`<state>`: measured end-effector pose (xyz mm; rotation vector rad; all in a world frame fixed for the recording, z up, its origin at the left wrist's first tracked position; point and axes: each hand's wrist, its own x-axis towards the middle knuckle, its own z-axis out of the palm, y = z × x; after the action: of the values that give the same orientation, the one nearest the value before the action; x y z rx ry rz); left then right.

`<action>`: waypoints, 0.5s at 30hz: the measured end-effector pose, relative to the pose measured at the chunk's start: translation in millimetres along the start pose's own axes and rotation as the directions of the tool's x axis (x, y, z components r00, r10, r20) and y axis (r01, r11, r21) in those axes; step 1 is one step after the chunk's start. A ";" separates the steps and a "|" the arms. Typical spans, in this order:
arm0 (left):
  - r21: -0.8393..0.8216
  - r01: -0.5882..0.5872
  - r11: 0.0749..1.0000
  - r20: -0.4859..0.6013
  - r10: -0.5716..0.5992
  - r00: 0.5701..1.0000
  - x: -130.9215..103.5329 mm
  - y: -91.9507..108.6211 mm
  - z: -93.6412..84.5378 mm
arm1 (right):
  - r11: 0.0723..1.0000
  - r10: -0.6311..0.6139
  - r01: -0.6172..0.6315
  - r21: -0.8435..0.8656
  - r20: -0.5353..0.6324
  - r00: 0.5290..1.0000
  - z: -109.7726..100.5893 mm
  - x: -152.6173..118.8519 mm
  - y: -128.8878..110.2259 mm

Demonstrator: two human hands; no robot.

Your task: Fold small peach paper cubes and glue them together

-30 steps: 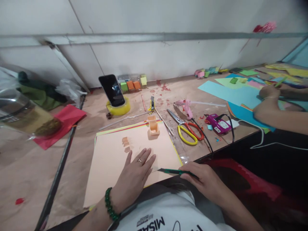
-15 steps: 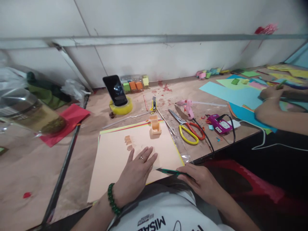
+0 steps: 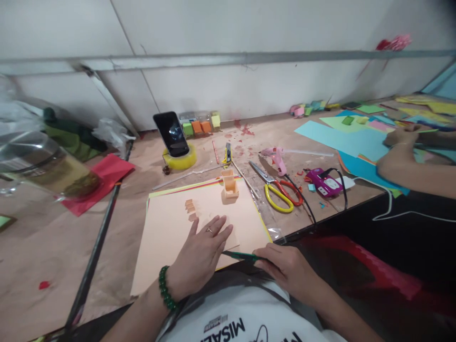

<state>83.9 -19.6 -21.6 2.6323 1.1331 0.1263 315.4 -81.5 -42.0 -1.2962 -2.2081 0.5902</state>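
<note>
My left hand (image 3: pixel 201 251), with a ring and a green bead bracelet, lies flat with fingers spread on a pale peach paper piece over a stack of peach sheets (image 3: pixel 160 237). My right hand (image 3: pixel 285 266) grips a thin green tool (image 3: pixel 242 256), its dark tip close to my left fingers at the stack's front edge. What kind of tool it is cannot be told for sure. Small folded peach pieces (image 3: pixel 190 209) lie just beyond my left hand. A small peach paper box (image 3: pixel 230 186) stands near the stack's back edge.
Scissors (image 3: pixel 280 192), a pink glue gun (image 3: pixel 278 159) and a purple power strip (image 3: pixel 326 184) lie to the right. A phone (image 3: pixel 171 134) leans on yellow tape (image 3: pixel 181 159). A jar (image 3: pixel 46 166) is at left. Another person's hands (image 3: pixel 399 147) work at far right.
My right hand and the green tool have moved a little to the left along the paper's front edge. My left hand stays nearly in place.
</note>
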 end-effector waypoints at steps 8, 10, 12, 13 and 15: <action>-0.037 -0.011 0.999 -0.010 0.011 1.000 -0.3 -4.2 0.8 | 0.985 0.097 -0.093 0.142 -0.016 0.995 -35.8 -10.0 4.1; -0.035 -0.020 0.999 -0.046 0.018 0.999 -0.7 -2.3 3.2 | 0.976 0.215 -0.214 0.041 -0.350 0.912 -41.0 -6.9 21.1; -0.040 -0.031 0.999 -0.111 0.026 0.993 -2.3 1.2 6.8 | 0.948 0.231 -0.309 -0.081 -0.494 0.839 -40.2 2.9 41.0; -0.042 -0.042 0.998 -0.154 0.035 0.987 -3.5 2.9 8.7 | 0.938 0.208 -0.317 -0.141 -0.501 0.840 -38.4 9.5 49.7; -0.036 -0.070 0.997 -0.249 0.059 0.967 -7.2 5.5 11.7 | 0.912 0.172 -0.323 -0.252 -0.481 0.860 -33.6 23.5 60.1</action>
<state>85.0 -30.9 -31.1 2.6691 1.1042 0.5003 366.4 -29.9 -46.9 -1.7092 -1.8040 -0.0100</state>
